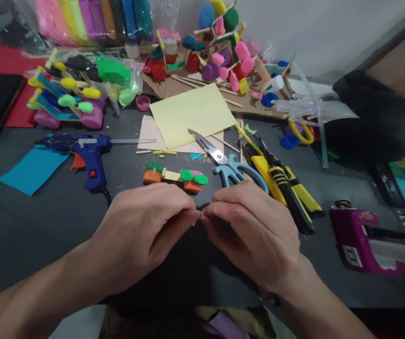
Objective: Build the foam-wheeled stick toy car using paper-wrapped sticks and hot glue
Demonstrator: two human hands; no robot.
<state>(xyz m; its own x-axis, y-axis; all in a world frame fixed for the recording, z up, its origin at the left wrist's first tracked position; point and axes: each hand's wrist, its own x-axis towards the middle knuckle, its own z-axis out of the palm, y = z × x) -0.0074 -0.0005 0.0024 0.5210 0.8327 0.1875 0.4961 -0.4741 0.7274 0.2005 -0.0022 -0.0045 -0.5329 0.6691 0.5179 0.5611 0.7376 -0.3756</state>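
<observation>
My left hand (149,221) and my right hand (250,228) meet over the front of the dark table, fingertips pinched almost together. A tiny pale bit shows at the left fingertips; it is too small to name, and the fingers hide most of it. What the right pinch holds, if anything, is hidden. Just beyond the hands lies a small toy car (174,176) with orange and green clay wheels. Scissors (223,162) with light blue handles rest behind my right hand, their blades over a yellow paper sheet (191,113).
A blue glue gun (91,155) lies at left by a blue paper piece (35,169). Yellow-black pliers and cutters (287,193) are right of the scissors, with a magenta device (365,240) farther right. Clay-and-stick models (68,101) and cardboard (181,84) line the back.
</observation>
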